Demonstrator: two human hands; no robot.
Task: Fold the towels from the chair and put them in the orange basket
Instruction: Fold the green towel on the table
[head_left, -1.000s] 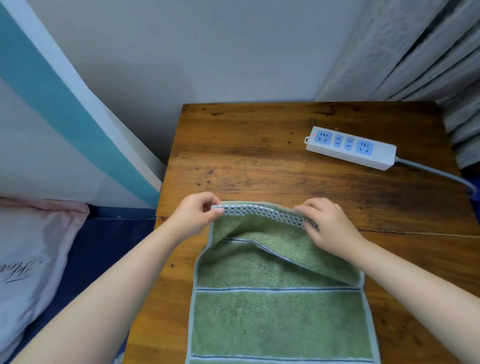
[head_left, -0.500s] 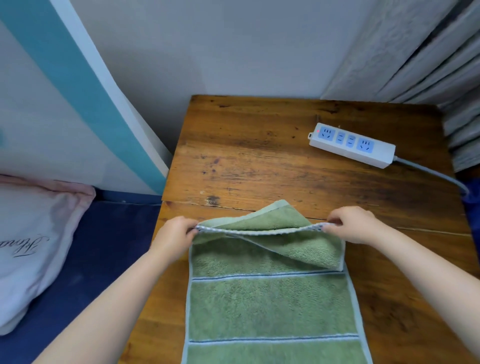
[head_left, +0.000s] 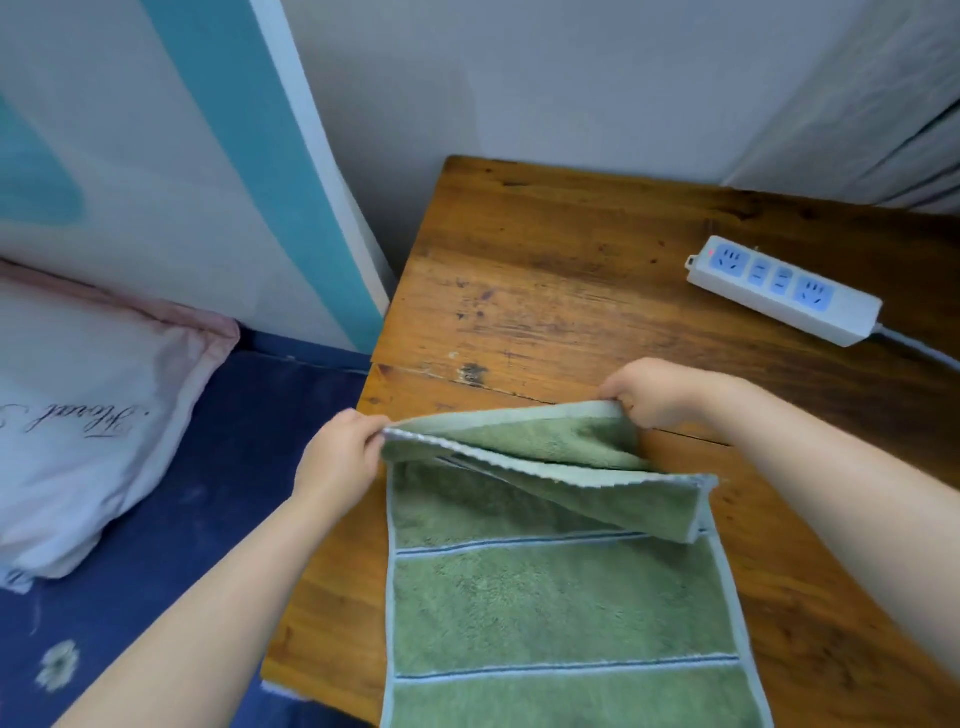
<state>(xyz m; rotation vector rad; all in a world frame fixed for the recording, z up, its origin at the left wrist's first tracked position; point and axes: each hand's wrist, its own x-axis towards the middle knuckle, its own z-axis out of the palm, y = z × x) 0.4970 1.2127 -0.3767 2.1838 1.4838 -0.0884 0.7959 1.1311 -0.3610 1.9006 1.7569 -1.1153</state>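
Observation:
A green towel (head_left: 561, 603) with pale blue edging and dark stripes lies lengthwise on the wooden table (head_left: 571, 291), its near end running out of the bottom of the view. Its far end is lifted off the table and folded back over itself. My left hand (head_left: 345, 457) pinches the left corner of that lifted edge. My right hand (head_left: 654, 392) grips the right corner of the upper layer, slightly farther back. Neither the orange basket nor the chair is in view.
A white power strip (head_left: 784, 288) with blue sockets lies at the table's far right, its cable trailing off right. A pink-white pillow (head_left: 78, 415) rests on a dark blue bedsheet (head_left: 182, 519) left of the table. Grey curtains (head_left: 883, 104) hang at the upper right.
Both hands have drawn the towel's far edge toward me and raised it, and they have spread apart to the corners. The view has swung left.

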